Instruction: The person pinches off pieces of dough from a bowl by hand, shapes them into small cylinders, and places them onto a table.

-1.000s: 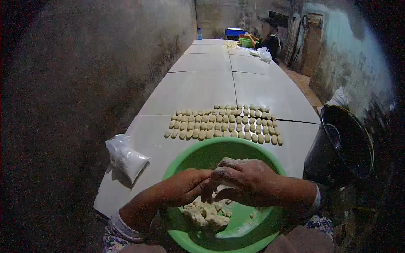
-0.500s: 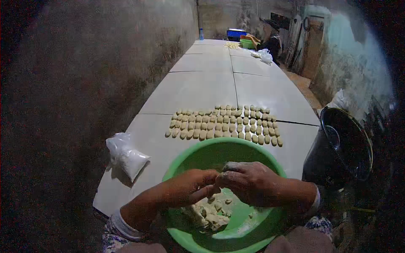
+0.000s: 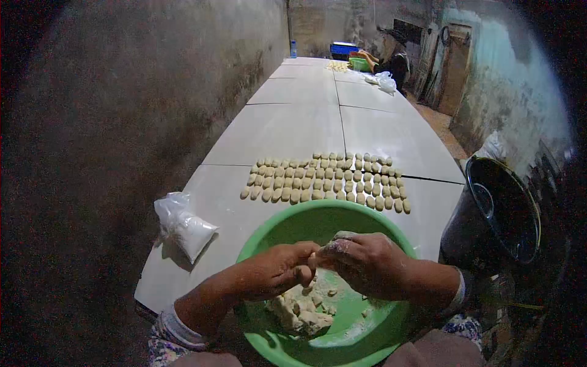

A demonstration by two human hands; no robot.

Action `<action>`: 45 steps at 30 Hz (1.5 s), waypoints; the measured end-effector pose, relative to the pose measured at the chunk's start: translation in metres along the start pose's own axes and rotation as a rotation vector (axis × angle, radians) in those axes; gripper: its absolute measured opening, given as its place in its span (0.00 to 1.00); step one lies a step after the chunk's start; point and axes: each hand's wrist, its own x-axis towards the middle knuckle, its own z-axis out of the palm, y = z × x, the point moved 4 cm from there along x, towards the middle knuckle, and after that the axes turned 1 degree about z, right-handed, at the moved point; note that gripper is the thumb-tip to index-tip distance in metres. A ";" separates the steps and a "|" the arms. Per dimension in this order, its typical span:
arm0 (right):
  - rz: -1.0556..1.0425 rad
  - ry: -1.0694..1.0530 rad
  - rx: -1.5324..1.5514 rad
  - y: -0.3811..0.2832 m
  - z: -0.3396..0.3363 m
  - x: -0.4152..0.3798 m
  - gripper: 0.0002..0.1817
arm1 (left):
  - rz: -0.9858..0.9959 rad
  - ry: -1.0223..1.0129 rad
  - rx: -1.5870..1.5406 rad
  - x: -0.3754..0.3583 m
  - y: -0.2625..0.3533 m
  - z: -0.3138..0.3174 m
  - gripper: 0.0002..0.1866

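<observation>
My left hand [image 3: 278,269] and my right hand [image 3: 367,260] meet above a green plastic basin [image 3: 244,333]. Between their fingertips is a small pale piece of dough [image 3: 312,262], largely covered by the fingers, which are closed on it. White flour dusts the right hand's fingers. Below, a torn lump of dough [image 3: 299,315] lies in the basin's left part, with small crumbs and flour beside it. Beyond the rim, short oval dough pieces [image 3: 318,183] lie on the white table in several rows.
A knotted plastic bag of white powder [image 3: 189,229] lies left of the basin. To the right stands a large black bucket [image 3: 455,235]. At the far end of the long table [image 3: 287,128], another person [image 3: 397,64] works beside a green basin [image 3: 359,63] and a blue crate [image 3: 343,50].
My right hand has turned and its knuckles have risen slightly, while my left hand's fingers have shifted a little. The hands stay together over the basin.
</observation>
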 end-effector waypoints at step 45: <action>0.182 -0.305 -0.033 0.007 0.007 0.005 0.13 | -0.113 -0.110 0.183 0.002 0.013 0.007 0.22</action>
